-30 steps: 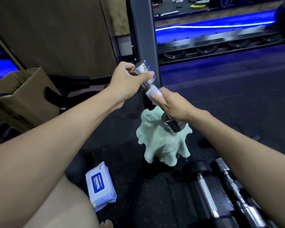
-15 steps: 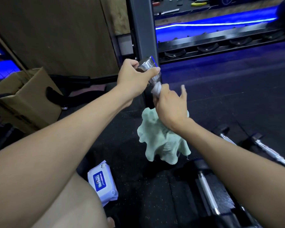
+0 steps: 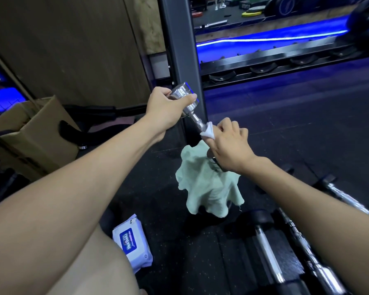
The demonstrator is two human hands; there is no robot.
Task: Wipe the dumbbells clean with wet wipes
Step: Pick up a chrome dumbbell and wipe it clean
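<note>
Fingers [image 3: 232, 126] curled round wet wipe [image 3: 208, 131], dumbbell [image 3: 184, 99].

The dumbbell [image 3: 186, 103] is polished chrome metal, mirror-glossy on its head. The wet wipe [image 3: 208, 130] is thin white cloth-like tissue; the towel [image 3: 207, 188] is soft, matt pale-green cloth. The wipes pack [image 3: 132, 243] is glossy plastic film, the box [image 3: 30, 133] matt brown cardboard, the floor [image 3: 285, 128] dark, speckled, rough rubber.
</note>
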